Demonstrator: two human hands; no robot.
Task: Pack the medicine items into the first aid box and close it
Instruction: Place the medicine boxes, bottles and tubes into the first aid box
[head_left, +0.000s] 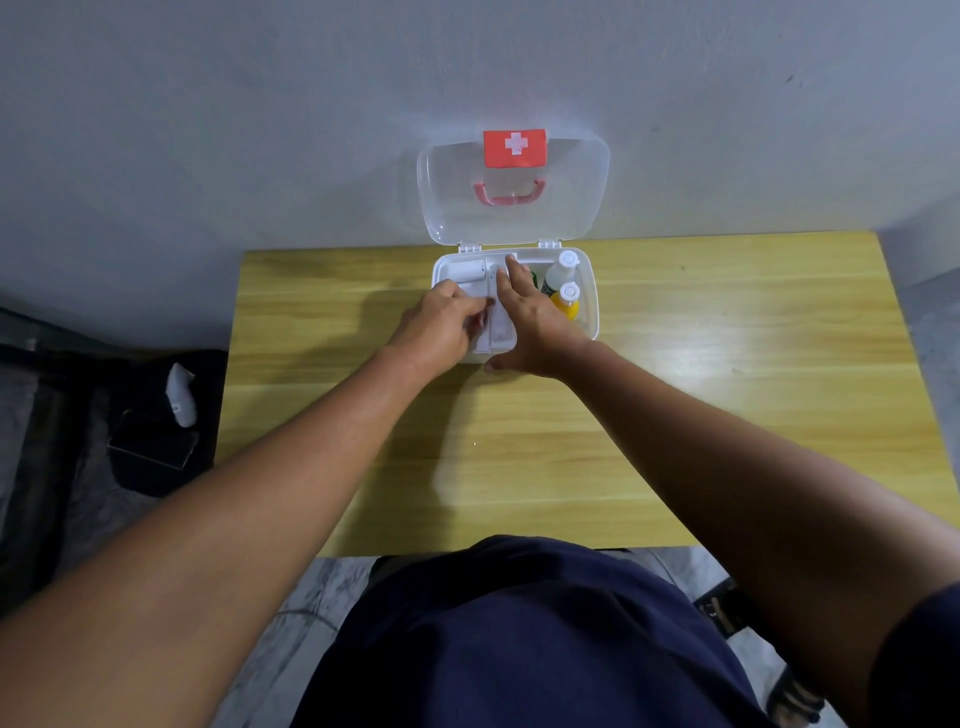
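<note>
The white plastic first aid box (589, 312) sits open at the far middle of the yellow wooden table (727, 389), close to the grey wall (208, 130). Its clear lid with the red cross sticker (514, 182) stands straight up against that wall. Inside, on my right, I see a white bottle (561, 267) and a yellow bottle (567, 301) side by side. On my left lies a white roll of bandage (466, 271). My left hand (439, 332) is curled, fingers pinched together on something small and white near the middle wall of the box, but I cannot tell what it is. My right hand (530, 317) lies flat, fingers straight and close together, pressing on a white part in the middle. I think I am tucking the last things in. Next I need to pull both hands out and swing the lid down until it snaps.
</note>
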